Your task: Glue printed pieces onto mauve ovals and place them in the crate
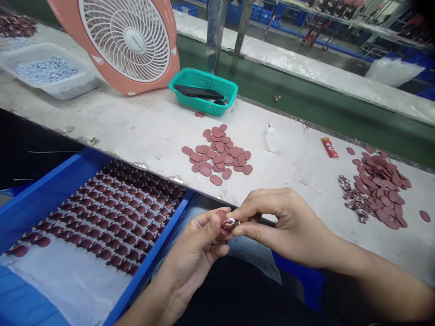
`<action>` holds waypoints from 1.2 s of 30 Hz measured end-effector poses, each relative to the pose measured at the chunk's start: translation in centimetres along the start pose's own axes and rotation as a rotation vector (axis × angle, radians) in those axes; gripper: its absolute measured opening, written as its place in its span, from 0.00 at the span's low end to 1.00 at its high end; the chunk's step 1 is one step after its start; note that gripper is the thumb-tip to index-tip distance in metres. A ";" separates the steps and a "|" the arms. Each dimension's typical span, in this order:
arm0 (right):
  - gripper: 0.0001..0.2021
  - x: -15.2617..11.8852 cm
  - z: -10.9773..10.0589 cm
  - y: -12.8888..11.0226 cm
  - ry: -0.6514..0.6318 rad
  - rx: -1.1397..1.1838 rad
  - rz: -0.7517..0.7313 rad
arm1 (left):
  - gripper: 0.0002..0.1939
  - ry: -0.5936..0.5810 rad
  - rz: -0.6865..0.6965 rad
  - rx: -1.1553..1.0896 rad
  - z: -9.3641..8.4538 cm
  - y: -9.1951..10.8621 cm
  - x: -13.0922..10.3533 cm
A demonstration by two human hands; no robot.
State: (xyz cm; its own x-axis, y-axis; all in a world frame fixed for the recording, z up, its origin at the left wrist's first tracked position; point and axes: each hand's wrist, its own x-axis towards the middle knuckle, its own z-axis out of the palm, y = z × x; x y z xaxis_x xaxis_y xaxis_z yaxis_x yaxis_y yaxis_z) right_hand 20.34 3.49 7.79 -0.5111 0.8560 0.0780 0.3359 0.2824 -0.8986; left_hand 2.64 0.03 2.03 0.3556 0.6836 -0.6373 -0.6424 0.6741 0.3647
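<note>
My left hand [195, 246] pinches a small dark-red oval disc [222, 215] between thumb and fingers, above my lap at the table's edge. From the right, my right hand [287, 226] grips a tiny painted figure [231, 222] with thumb and index finger, and the figure meets the disc. Fingertips hide part of both pieces, so I cannot tell whether they are joined. Beyond my hands lies a loose pile of oval discs [219, 151] on the white table [152, 131]. Farther right are another disc pile [387, 190] and a cluster of small painted figures [355, 201].
At lower left, a blue crate [173, 226] holds rows of disc-and-figure pieces on white sheeting. A pink fan [136, 40], a green basket [204, 74] and a white tub [73, 88] stand along the back. A small white bottle [273, 139] and a red tube [329, 148] lie nearby.
</note>
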 end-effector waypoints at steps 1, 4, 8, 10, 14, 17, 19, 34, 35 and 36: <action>0.04 0.0 0.1 0.0 0.002 0.003 0.005 | 0.22 0.006 0.003 -0.008 0.0 0.0 0.0; 0.04 -0.1 0.2 0.0 0.003 0.008 0.009 | 0.21 0.006 0.022 -0.008 -0.1 0.0 -0.1; 0.04 -0.5 0.3 -0.2 0.014 0.022 -0.040 | 0.19 -0.045 0.064 0.004 -0.2 -0.1 -0.4; 0.04 -0.6 0.2 -0.4 0.021 0.023 -0.080 | 0.19 -0.065 0.083 0.005 -0.2 -0.1 -0.6; 0.05 -0.4 0.1 -0.6 0.014 -0.006 -0.130 | 0.20 -0.085 0.081 0.022 -0.2 -0.1 -0.5; 0.05 -0.2 0.0 -0.8 -0.006 -0.008 -0.142 | 0.19 -0.079 0.082 0.025 -0.3 0.0 -0.3; 0.04 -0.1 0.0 -0.8 -0.016 0.003 -0.139 | 0.18 -0.068 0.082 0.018 -0.4 0.0 -0.3; 0.09 0.2 -0.3 -0.6 -0.103 -0.009 -0.005 | 0.11 -0.159 0.033 -0.036 -1.1 0.1 -0.1; 0.11 0.2 -0.5 -0.7 -0.101 -0.027 -0.015 | 0.11 -0.177 0.028 -0.043 -1.1 0.1 0.0; 0.13 0.1 -0.6 -0.7 -0.091 -0.049 -0.030 | 0.11 -0.187 0.024 -0.051 -1.1 0.2 0.0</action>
State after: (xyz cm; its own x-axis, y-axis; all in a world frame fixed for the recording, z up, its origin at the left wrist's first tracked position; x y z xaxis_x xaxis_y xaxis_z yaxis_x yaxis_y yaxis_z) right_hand 20.51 3.62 8.70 -0.5909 0.8043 0.0632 0.3562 0.3304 -0.8740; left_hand 1.78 -0.16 1.32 0.4565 0.7424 -0.4903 -0.6843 0.6452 0.3398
